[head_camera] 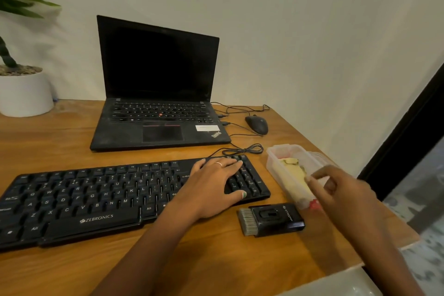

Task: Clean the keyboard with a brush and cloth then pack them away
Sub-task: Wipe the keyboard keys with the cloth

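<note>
A black Zebronics keyboard (101,199) lies across the wooden table. My left hand (216,182) rests flat on its right end, fingers spread over the number pad. A black brush (270,218) with grey bristles lies on the table just in front of the keyboard's right corner. To the right stands an open clear plastic box (276,158) with a yellow cloth (294,173) inside. My right hand (336,190), blurred, is over the box's near end with its fingers at the cloth; whether it grips the cloth is unclear.
An open black laptop (158,103) stands behind the keyboard, with a wired black mouse (257,125) and looped cables (242,150) to its right. A white plant pot (24,94) sits at the far left. The table edge (384,255) runs close on the right.
</note>
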`<action>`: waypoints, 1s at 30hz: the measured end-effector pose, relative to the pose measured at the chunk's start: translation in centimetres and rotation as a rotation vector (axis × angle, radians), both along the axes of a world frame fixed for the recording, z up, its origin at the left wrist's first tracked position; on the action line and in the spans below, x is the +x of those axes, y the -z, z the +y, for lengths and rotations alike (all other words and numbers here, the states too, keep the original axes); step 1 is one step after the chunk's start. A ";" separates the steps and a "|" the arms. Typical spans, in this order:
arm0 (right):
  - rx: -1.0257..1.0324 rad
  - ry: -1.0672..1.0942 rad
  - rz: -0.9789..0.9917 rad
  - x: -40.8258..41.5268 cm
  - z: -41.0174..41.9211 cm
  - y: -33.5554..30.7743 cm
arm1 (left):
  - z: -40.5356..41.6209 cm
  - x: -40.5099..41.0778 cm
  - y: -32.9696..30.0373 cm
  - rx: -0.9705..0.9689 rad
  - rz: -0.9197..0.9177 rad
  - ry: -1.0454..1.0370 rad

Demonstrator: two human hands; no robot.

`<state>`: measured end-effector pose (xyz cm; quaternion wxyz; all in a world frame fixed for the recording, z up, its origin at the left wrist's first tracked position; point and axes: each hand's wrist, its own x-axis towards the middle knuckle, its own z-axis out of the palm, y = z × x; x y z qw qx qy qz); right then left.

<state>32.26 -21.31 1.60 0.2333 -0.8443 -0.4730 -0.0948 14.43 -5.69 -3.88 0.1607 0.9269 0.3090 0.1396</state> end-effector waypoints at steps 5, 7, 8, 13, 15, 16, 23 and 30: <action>0.038 -0.017 0.013 4.5 4.7 0.0 | -0.2 0.2 0.5 0.017 0.042 0.004; -0.158 -0.045 0.065 5.5 6.9 1.0 | -0.4 0.2 0.7 0.033 0.062 -0.001; -0.238 -0.058 0.100 5.8 7.8 1.6 | -0.5 0.2 0.7 0.042 0.077 -0.004; -0.366 -0.076 0.061 6.4 9.6 3.0 | -0.7 0.3 0.9 0.067 0.135 -0.009; -0.417 -0.084 -0.002 6.4 9.8 2.9 | -0.7 0.3 0.9 0.079 0.144 -0.010; -0.431 -0.087 -0.025 6.4 9.9 2.8 | -0.7 0.3 0.9 0.085 0.149 -0.010; -0.343 -0.080 -0.017 6.4 9.9 2.3 | -0.6 0.2 0.8 0.098 0.164 -0.016; 0.283 -0.098 0.595 6.3 7.8 -0.3 | -0.4 0.1 0.6 0.049 0.160 0.024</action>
